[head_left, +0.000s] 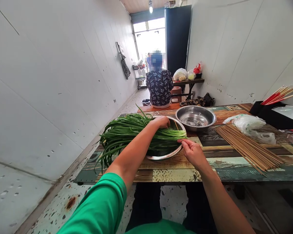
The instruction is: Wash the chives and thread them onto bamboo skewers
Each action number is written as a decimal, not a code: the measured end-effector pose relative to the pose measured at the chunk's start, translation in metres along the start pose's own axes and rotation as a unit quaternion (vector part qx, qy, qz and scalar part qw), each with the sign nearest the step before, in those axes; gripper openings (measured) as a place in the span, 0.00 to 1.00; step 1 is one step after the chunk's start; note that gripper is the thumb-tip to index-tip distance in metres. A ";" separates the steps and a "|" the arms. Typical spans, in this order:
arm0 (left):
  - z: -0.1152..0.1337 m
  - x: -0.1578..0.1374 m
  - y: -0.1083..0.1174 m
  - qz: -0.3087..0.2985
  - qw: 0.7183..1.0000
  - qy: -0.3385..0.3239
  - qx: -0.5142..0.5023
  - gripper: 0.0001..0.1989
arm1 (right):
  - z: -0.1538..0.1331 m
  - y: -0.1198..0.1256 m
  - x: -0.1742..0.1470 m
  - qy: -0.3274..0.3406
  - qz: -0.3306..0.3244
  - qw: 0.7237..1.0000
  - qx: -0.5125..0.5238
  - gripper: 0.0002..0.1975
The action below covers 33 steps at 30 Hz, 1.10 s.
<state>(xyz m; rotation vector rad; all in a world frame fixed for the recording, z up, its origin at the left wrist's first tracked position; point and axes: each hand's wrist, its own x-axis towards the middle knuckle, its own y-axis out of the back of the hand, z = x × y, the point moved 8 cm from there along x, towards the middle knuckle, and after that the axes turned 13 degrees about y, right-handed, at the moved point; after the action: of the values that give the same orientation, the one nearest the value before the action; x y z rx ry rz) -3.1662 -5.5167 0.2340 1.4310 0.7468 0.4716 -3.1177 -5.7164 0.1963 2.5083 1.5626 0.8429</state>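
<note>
A big bunch of long green garlic chives point(127, 130) lies across a round metal bowl point(164, 158), with leaves hanging over the left rim and pale stem ends at the right. My left hand point(161, 122) reaches over the bunch, its fingers curled down onto the stems at the far side; the fingertips are hidden. At the stem ends, over the bowl's right rim, my right hand point(191, 150) is closed in a pinch on the chives' stems. A thin stick point(176, 125) shows in the bowl near my left hand.
A second metal bowl point(195, 127) stands behind on the right. Bamboo skewers point(249, 148) lie fanned on the patterned table point(136, 175), beside a crumpled plastic bag point(249, 125). A black box point(271, 115) holds red-tipped sticks. A person point(159, 86) sits beyond the table, back turned.
</note>
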 end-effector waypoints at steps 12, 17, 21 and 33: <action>0.003 -0.005 -0.004 -0.012 0.997 0.066 0.026 0.14 | 0.000 0.001 0.000 -0.008 0.004 1.000 0.007 0.24; -0.003 -0.009 0.014 0.065 0.995 0.054 -0.051 0.11 | 0.003 0.000 -0.001 -0.018 0.005 1.000 0.023 0.24; -0.011 -0.016 0.035 0.148 0.974 0.050 -0.163 0.11 | 0.007 -0.006 -0.003 -0.052 -0.001 0.996 0.068 0.30; -0.004 -0.023 0.031 0.070 0.948 0.004 -0.312 0.12 | 0.011 -0.008 -0.003 -0.069 0.010 0.994 0.089 0.32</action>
<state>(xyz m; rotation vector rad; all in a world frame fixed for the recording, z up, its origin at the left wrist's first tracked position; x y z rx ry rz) -3.1807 -5.5263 0.2692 0.8871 0.4407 0.7475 -3.1194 -5.7125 0.1829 2.6424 1.6368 0.5397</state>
